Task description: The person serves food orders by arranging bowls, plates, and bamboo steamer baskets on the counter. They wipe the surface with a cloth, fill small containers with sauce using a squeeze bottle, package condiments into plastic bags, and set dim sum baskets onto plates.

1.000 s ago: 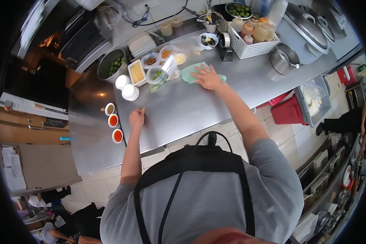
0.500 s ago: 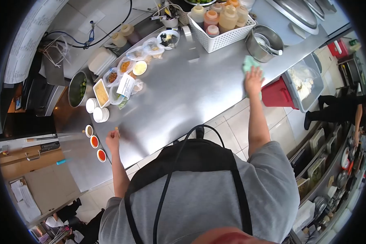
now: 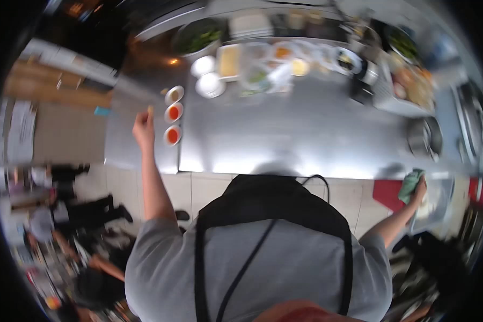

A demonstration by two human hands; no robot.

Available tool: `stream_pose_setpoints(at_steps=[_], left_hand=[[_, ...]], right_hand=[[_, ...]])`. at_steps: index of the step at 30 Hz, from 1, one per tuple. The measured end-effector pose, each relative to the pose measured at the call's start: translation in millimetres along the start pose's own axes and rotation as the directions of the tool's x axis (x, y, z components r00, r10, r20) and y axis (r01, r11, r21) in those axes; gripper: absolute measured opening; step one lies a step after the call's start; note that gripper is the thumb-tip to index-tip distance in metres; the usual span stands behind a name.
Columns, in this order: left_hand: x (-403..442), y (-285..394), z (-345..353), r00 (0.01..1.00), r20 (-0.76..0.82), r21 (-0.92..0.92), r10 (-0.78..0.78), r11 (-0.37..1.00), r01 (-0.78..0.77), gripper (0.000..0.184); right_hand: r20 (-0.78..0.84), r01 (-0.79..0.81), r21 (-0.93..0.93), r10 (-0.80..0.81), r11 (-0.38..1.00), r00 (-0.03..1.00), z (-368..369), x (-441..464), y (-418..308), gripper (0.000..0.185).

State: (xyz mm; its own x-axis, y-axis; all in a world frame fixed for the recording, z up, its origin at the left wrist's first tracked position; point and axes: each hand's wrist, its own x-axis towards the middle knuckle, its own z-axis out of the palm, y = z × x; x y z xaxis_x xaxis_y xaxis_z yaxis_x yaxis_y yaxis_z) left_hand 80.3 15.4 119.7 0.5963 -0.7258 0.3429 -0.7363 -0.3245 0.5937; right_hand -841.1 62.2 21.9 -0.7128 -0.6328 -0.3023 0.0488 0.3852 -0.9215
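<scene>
My left hand (image 3: 143,129) is raised over the left counter section, just left of the sauce cups. Its fingers pinch a small yellowish piece, too blurred to name. Beside it stand a cup of brown sauce (image 3: 174,95), a cup of red-orange sauce (image 3: 173,112) and a second red-orange cup (image 3: 172,136). On the far right, my right hand (image 3: 421,189) grips a bunched green cloth (image 3: 411,185) at the counter's front edge, above a red bin (image 3: 386,194).
Stacked white bowls (image 3: 210,85), a tray of yellow food (image 3: 229,61) and bagged ingredients (image 3: 257,76) line the back. A white basket of squeeze bottles (image 3: 392,96) and a metal pot (image 3: 425,137) stand right. Other people (image 3: 91,212) are behind at left.
The view has turned. My left hand has moved left past the sauce cups, still pinching the piece. My right hand has lifted the cloth off the steel top, now bunched, to the front edge.
</scene>
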Motion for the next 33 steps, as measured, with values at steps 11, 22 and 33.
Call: stream_pose_setpoints(at_steps=[11,22,33], left_hand=[[142.2,-120.3,70.3,0.896,0.268,0.225,0.354,0.881,-0.416,0.02],[144.6,-144.0,123.6,0.75,0.468,0.278,0.467,0.728,-0.627,0.009],[70.2,-99.7,30.3,0.83,0.318,0.028,0.457,0.871,-0.49,0.01]], right_hand=[[0.583,0.757,-0.653,-0.637,0.001,0.504,347.2,-203.7,32.2,0.057],[0.918,0.982,0.178,-0.347,-0.066,-0.19,565.2,-477.1,30.8,0.048],[0.824,0.982,0.18,-0.537,-0.052,-0.179,663.4,-453.9,25.0,0.044]])
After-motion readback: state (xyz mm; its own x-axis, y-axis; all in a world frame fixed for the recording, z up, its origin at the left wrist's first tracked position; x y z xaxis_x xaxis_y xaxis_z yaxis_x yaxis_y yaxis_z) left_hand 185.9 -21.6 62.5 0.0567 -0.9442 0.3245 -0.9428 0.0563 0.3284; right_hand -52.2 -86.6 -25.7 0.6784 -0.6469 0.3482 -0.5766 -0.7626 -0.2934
